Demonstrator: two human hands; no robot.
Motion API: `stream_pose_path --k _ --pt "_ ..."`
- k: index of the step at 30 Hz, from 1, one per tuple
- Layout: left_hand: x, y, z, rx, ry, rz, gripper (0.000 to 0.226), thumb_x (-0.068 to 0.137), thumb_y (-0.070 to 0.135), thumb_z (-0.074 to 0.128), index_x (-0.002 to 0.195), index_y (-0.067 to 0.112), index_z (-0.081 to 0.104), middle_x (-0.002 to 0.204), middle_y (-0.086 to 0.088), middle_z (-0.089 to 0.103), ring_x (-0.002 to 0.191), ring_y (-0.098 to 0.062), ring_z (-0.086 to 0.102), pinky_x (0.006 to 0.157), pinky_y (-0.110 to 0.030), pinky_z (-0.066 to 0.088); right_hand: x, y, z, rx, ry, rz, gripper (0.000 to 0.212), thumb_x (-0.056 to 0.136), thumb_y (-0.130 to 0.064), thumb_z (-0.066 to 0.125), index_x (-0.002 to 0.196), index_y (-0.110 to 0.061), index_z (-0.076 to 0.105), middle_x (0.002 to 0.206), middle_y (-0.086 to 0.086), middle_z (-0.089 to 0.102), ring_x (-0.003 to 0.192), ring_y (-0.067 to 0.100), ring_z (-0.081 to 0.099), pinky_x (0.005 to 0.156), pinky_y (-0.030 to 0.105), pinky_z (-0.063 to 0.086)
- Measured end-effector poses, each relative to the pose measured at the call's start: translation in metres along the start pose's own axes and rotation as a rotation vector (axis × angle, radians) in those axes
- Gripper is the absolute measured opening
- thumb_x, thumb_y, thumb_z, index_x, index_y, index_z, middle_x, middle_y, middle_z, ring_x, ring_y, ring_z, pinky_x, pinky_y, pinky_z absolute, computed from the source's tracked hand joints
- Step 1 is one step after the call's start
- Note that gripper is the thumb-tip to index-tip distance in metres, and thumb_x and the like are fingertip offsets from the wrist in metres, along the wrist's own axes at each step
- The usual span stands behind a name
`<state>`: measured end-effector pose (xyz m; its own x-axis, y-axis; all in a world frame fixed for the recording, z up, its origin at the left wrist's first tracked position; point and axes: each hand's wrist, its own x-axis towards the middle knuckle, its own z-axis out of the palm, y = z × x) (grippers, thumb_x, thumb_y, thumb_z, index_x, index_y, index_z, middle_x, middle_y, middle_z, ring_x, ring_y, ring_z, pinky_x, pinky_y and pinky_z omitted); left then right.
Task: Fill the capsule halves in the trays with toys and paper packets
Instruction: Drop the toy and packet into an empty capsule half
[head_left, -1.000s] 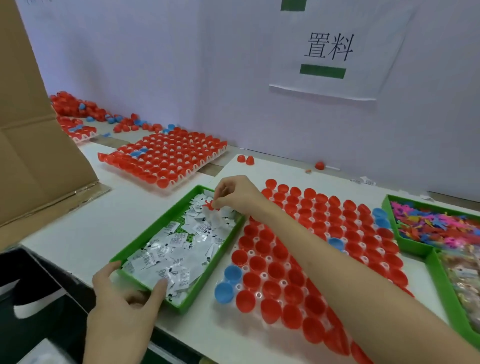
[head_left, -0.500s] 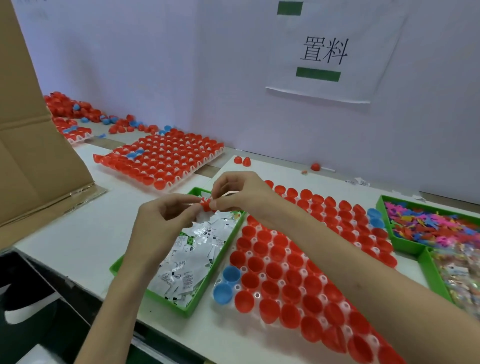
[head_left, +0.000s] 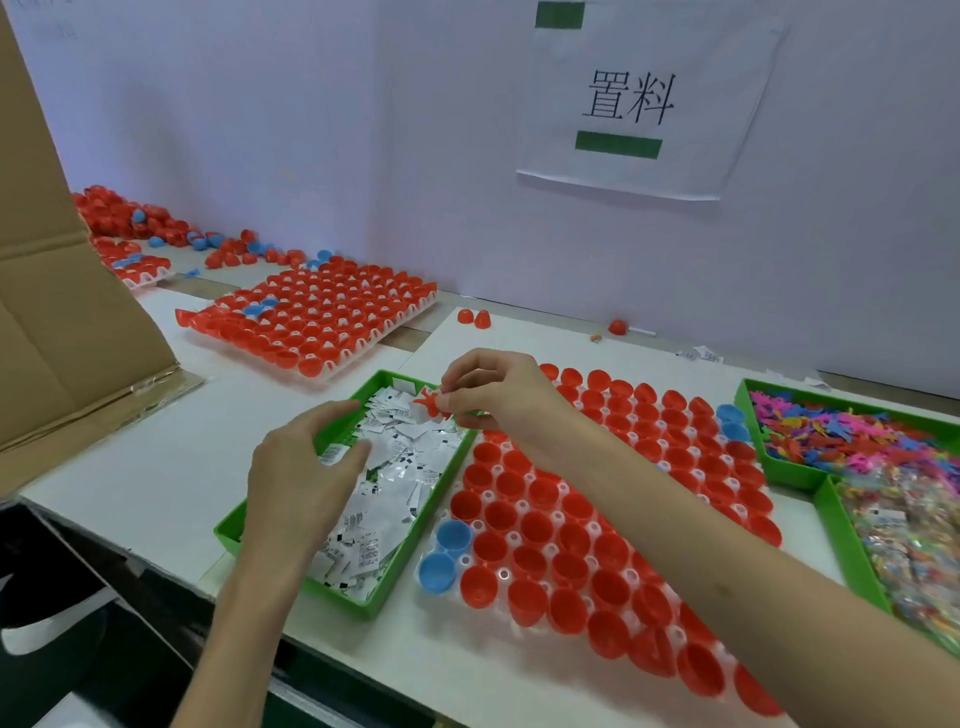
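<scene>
Pinching a small red toy (head_left: 429, 403) between thumb and fingertips: right hand (head_left: 493, 395), centre frame, above the far end of the green tray (head_left: 363, 605) of paper packets (head_left: 410, 467). Left hand (head_left: 298, 478): fingers loosely curled over that tray's left rim; whether they hold a packet, cannot tell. Capsule halves (head_left: 545, 535): mostly red, mouths up, just right of the green tray. Loose toys (head_left: 857, 436): green bin (head_left: 753, 421), right edge.

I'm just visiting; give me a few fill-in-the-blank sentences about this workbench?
The right hand pinches a small ___ plastic toy. The white paper packets lie in a ___ rectangular plastic tray. The two capsule halves at the clear tray's near-left corner are ___.
Missing: red; green; blue.
</scene>
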<state>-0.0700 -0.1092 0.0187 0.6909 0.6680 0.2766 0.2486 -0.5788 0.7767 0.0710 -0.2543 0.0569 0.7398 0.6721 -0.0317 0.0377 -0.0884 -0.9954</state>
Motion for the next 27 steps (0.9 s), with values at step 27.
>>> stream_pose_path --k 27 --pt "-0.017 0.017 0.025 -0.716 -0.067 -0.044 0.031 0.089 0.005 0.070 0.082 0.033 0.081 0.088 0.003 0.079 0.077 -0.008 0.073 0.067 -0.013 0.055 -0.022 0.007 -0.003 0.019 -0.064 -0.038 0.017 0.085 0.002 0.074 0.086 -0.015 0.071 0.091 0.005 0.078 0.079 0.015 0.076 0.065 0.021 0.058"
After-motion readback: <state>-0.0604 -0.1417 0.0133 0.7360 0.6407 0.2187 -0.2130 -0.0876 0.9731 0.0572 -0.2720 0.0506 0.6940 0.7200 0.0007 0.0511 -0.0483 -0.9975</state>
